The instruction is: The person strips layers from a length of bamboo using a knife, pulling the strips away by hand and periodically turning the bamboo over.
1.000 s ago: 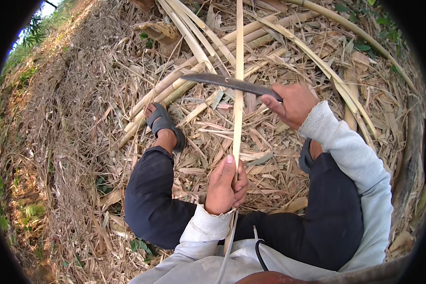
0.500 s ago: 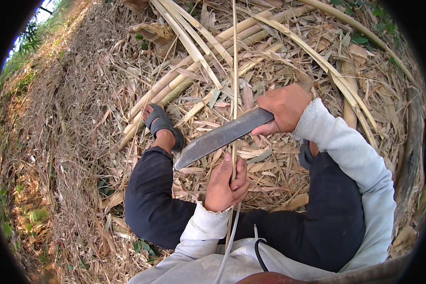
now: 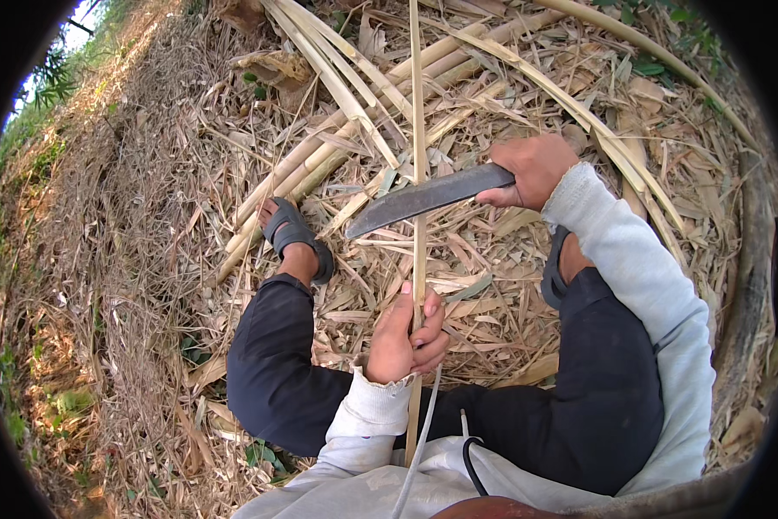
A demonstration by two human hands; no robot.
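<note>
A long pale bamboo strip (image 3: 419, 104) runs upright through the middle of the view, from the top edge down to my lap. My left hand (image 3: 404, 340) is closed round its lower part, thumb along the strip. Above that hand, a machete (image 3: 428, 198) with a dark, worn blade lies across the strip, its tip pointing left and slightly down. The fingers of my right hand (image 3: 534, 173) wrap its handle, which they mostly hide. Blade and strip cross, and they appear to touch.
Split bamboo strips (image 3: 337, 73) and bamboo poles (image 3: 298, 169) lie beyond my sandalled left foot (image 3: 294, 232). More long strips (image 3: 592, 121) curve down at the right. Dry leaves and shavings (image 3: 467, 298) cover the ground between my legs. A log (image 3: 746, 259) borders the far right.
My right hand has moved the machete away from me and a little right, up the strip. The strip now shows its broader face. My left hand keeps its grip.
</note>
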